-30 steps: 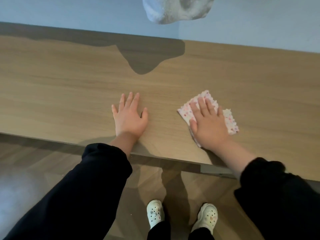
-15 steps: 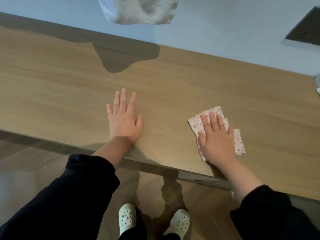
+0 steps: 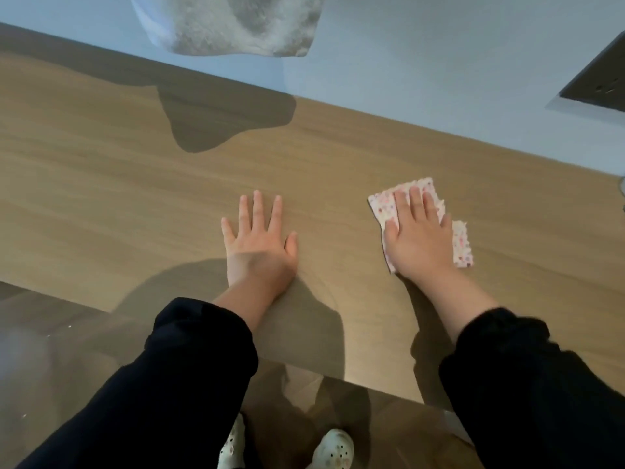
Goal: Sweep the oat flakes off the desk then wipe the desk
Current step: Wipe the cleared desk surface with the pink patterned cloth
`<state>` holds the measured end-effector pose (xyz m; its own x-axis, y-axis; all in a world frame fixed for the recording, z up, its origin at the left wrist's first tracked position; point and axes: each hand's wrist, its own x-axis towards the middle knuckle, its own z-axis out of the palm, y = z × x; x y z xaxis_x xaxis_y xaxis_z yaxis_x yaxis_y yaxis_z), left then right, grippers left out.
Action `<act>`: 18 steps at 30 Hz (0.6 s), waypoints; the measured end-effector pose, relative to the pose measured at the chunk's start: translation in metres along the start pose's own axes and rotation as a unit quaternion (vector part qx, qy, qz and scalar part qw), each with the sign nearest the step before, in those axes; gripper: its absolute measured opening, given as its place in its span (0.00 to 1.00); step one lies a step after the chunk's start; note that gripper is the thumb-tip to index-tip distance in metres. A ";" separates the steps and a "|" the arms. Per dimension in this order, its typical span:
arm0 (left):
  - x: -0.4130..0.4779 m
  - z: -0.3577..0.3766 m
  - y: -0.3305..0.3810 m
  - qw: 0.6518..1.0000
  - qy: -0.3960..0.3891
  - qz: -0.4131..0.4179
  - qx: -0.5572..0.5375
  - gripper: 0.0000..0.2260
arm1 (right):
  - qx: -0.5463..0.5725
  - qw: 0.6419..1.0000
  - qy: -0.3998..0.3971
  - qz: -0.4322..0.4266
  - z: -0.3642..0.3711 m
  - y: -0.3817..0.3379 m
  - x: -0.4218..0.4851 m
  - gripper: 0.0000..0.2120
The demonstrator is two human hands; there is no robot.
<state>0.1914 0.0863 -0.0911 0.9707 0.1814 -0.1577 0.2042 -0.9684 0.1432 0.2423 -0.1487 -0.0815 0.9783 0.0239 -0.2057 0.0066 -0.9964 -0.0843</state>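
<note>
1. Head view: the right hand [image 3: 419, 238] lies flat with its fingers straight and close together, pressing a pink-patterned cloth [image 3: 382, 206] onto the desk [image 3: 101, 198]. No finger curls round the cloth.
2. The cloth sits on the right part of the desk. The palm hides most of it, and only its far left corner and a strip on the right show.
3. The left hand [image 3: 258, 242] rests palm-down on bare wood, fingers straight and spread, holding nothing, well apart from the cloth.
4. Black sleeves [image 3: 176, 377] cover both forearms and run out of the bottom of the frame.
5. The desk is cut off at both sides.
6. On the floor [image 3: 50, 367] lie a few pale specks, too small to identify. Two white shoes [image 3: 333, 448] are cut off by the bottom edge.
7. A blurred grey fuzzy shape [image 3: 230, 25] is cropped at the top. I cannot tell what it is.
</note>
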 end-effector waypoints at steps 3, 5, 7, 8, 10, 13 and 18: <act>-0.001 -0.001 0.001 1.000 0.004 -0.001 0.000 0.28 | -0.002 0.999 -0.003 -0.043 -0.004 -0.041 0.045 0.28; -0.001 -0.002 0.002 1.000 0.005 -0.003 -0.004 0.28 | -0.007 0.993 -0.009 -0.118 -0.005 -0.075 0.058 0.28; -0.003 -0.002 0.002 1.000 0.001 -0.003 -0.005 0.28 | -0.012 0.980 -0.020 -0.199 -0.002 -0.098 0.054 0.28; -0.003 -0.003 0.002 1.000 0.001 -0.005 -0.010 0.28 | -0.014 0.973 -0.023 -0.229 0.000 -0.101 0.053 0.28; -0.003 -0.004 0.001 1.000 0.002 -0.004 -0.019 0.28 | -0.015 0.970 -0.022 -0.242 -0.003 -0.088 0.057 0.28; -0.003 -0.004 0.000 1.000 0.007 -0.001 -0.020 0.28 | -0.019 0.988 0.024 -0.153 -0.013 -0.036 0.087 0.28; -0.002 -0.002 -0.001 1.000 0.019 0.000 -0.021 0.29 | -0.011 1.000 0.026 -0.002 -0.028 0.012 0.126 0.29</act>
<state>0.1895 0.0874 -0.0887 0.9746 0.1885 -0.1213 0.2087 -0.9604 0.1844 0.3714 -0.1604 -0.0815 0.9876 0.0247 -0.1550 0.0150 -0.9979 -0.0636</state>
